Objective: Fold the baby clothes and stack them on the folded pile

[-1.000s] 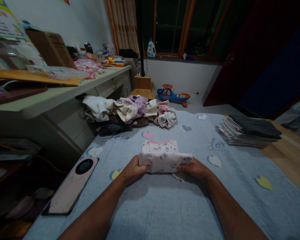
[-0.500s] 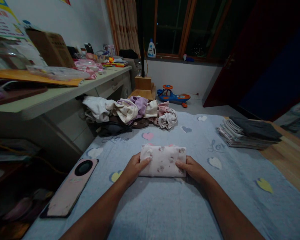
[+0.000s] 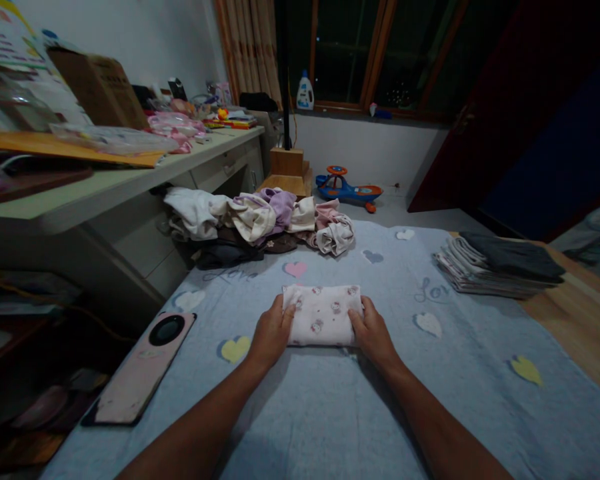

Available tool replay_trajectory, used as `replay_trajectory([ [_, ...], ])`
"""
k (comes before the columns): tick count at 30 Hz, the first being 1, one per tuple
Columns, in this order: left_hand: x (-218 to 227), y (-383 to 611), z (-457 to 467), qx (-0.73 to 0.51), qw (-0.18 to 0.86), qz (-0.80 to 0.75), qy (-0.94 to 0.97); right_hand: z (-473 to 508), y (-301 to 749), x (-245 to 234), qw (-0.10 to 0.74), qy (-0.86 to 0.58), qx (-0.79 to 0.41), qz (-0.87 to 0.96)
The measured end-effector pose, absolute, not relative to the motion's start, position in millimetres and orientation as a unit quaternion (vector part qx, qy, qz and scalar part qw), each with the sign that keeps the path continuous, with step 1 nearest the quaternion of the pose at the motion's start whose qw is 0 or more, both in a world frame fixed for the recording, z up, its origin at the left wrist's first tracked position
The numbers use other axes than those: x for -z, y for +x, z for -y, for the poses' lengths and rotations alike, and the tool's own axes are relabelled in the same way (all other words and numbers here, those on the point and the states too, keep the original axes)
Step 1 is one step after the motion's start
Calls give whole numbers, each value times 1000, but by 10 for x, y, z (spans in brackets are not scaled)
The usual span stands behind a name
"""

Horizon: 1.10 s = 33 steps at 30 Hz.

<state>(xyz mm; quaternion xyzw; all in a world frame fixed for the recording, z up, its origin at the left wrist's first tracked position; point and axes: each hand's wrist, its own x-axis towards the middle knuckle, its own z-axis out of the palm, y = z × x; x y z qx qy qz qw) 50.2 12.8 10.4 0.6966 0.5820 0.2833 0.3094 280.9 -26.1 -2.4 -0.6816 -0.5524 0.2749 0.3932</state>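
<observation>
A folded white garment (image 3: 325, 317) with a small printed cartoon pattern is held between my two hands, low over the blue bedspread (image 3: 300, 413). My left hand (image 3: 275, 330) grips its left edge, thumb on top and fingers underneath, mostly hidden. On the opposite edge my right hand (image 3: 373, 330) is closed the same way. What sort of garment it is, the folds do not show. Farther back lies a heap of crumpled clothes (image 3: 255, 217), and to the right sits a stack of folded clothes (image 3: 495, 263) topped by a dark grey piece.
A pink phone (image 3: 143, 367) lies on the bed's left side. Along the left wall runs a cluttered desk (image 3: 75, 213) with a cardboard box (image 3: 100, 87). Beyond the bed, a blue and orange ride-on toy (image 3: 347, 190) stands on the floor below a detergent bottle (image 3: 305, 92).
My hands have come slightly closer together, the right one shifting leftward. The garment between them looks a little narrower.
</observation>
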Motion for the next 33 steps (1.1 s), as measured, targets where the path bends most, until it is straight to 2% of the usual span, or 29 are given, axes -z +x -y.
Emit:
replay_trajectory([
  [3,-115,537,-134,-230,251,-614,712,293,2736,-42,336,-719,-214,569],
  [8,-162,580,-115,-115,163,-652,732,290,2679,-131,161,-768,-162,598],
  [11,-171,580,-109,-81,133,-658,736,279,2665,-155,124,-772,-148,605],
  [16,-143,540,-125,-79,121,-647,749,276,2698,-98,125,-767,-131,615],
  [22,-148,516,-186,-118,135,-640,747,233,2740,-54,182,-767,-112,606],
  [28,-146,534,-275,-117,145,-655,733,178,2727,-85,173,-788,-106,581],
  [33,-153,536,-313,-126,159,-664,719,194,2749,-59,196,-786,-119,574],
])
